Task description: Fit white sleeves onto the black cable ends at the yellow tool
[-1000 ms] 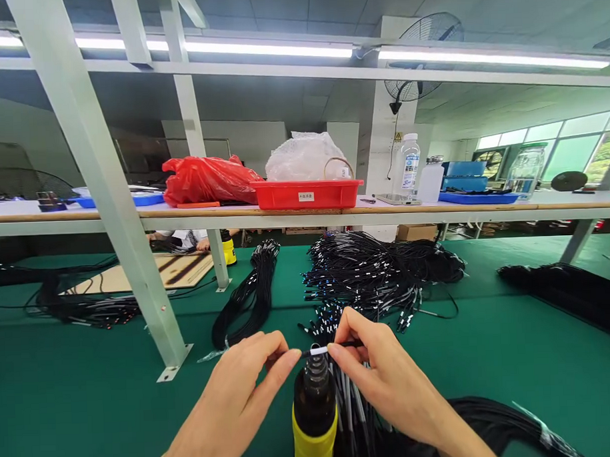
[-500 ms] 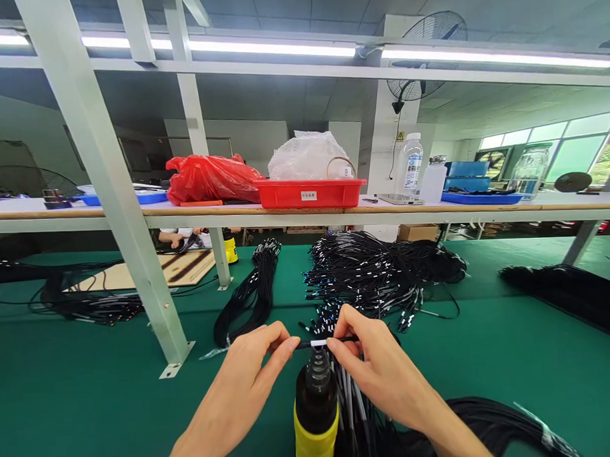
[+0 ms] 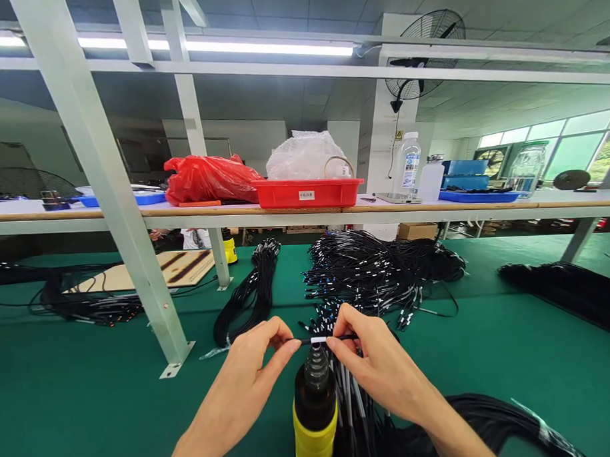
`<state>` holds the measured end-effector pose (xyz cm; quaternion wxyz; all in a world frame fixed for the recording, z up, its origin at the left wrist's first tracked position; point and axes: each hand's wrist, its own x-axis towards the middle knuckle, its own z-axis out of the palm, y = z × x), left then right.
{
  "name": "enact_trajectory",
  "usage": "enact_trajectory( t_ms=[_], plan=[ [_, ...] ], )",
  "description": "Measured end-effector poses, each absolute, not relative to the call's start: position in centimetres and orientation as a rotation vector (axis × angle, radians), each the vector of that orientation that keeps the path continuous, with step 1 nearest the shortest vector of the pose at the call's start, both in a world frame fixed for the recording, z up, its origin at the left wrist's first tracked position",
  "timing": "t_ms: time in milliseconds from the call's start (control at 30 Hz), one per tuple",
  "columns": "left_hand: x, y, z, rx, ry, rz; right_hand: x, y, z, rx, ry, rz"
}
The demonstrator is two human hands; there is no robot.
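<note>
Between my two hands a thin black cable is stretched level, with a short white sleeve around it. My left hand pinches the cable's left part between thumb and fingers. The other side, right beside the sleeve, is pinched by my right hand. Directly under the sleeve stands a yellow and black heat gun, its coiled metal nozzle pointing up. Whether the sleeve touches the nozzle I cannot tell. Behind and right of the gun lie many black cables with grey sections, partly hidden by my right hand.
A large cable pile lies farther back, with a tied bundle to its left and dark strands at right. A white post rises on the left. The shelf carries a red bin and bottles.
Both hands keep their pinch, and the cable with its white sleeve sits very slightly higher. The right-hand ceiling light has gone dark. Behind the shelf, a person's hand has moved left.
</note>
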<state>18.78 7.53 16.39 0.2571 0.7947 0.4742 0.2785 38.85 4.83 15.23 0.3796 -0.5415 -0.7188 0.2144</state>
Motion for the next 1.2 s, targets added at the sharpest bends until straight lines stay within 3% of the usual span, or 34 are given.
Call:
enact_trajectory(
  t_ms=[1200],
  plan=[
    [18.9,7.55,16.44,2.068,1.254,0.808,39.41,4.85,15.95,-1.361,-1.929,0.414]
  ],
)
